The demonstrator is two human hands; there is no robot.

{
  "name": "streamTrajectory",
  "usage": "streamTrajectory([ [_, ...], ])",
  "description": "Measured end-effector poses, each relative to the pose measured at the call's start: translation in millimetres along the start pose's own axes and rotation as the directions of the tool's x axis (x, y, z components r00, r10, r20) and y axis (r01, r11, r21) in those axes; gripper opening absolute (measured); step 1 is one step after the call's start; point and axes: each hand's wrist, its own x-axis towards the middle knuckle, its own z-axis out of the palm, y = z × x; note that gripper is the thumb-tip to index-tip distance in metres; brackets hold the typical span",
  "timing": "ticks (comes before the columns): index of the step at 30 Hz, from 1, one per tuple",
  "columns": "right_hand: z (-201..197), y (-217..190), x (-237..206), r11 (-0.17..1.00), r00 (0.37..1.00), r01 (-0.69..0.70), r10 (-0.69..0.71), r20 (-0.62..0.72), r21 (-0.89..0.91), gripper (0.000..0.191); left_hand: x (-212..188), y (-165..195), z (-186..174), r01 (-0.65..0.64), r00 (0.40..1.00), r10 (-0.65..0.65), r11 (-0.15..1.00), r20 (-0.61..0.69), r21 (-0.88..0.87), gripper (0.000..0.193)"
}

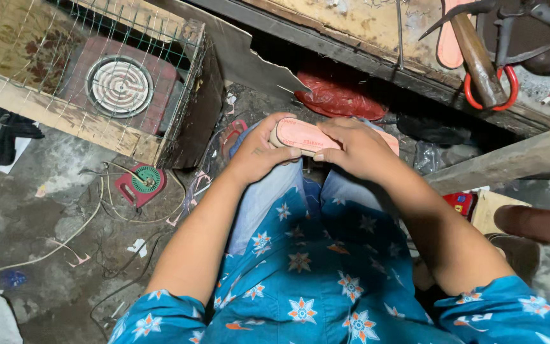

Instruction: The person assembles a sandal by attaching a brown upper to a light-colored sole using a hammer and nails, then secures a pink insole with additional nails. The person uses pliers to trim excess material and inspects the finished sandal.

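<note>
A flat pink shoe sole (302, 135) lies across my knees, held between both hands. My left hand (257, 151) grips its left, rounded end with the thumb pressed along the front edge. My right hand (354, 148) covers its right part, thumb meeting the left thumb at the sole's near edge. Below the hands are my light blue trousers (262, 197) and a blue flowered shirt (316, 274). The far end of the sole shows a little past my right hand.
A wire-mesh wooden box (128, 137) with a round coil heater (119, 86) stands at left. A red round device (140, 183) and wires lie on the grey floor. On the bench at top right are a hammer (479, 60), another pink sole (448, 48) and red-handled scissors (507, 89). Another person's arm (536, 223) is at right.
</note>
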Motion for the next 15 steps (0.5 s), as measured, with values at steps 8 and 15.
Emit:
streamTrajectory([
  [8,-2,-9,-3,0.996,0.998,0.046,-0.049,-0.032,-0.078,0.060,-3,16,12,-0.109,0.994,0.110,0.964,0.009,0.242,0.072],
  [15,-12,-15,0,0.998,1.000,0.021,-0.021,0.007,-0.054,0.065,3,6,5,-0.107,0.994,0.107,0.974,0.013,0.201,0.065],
])
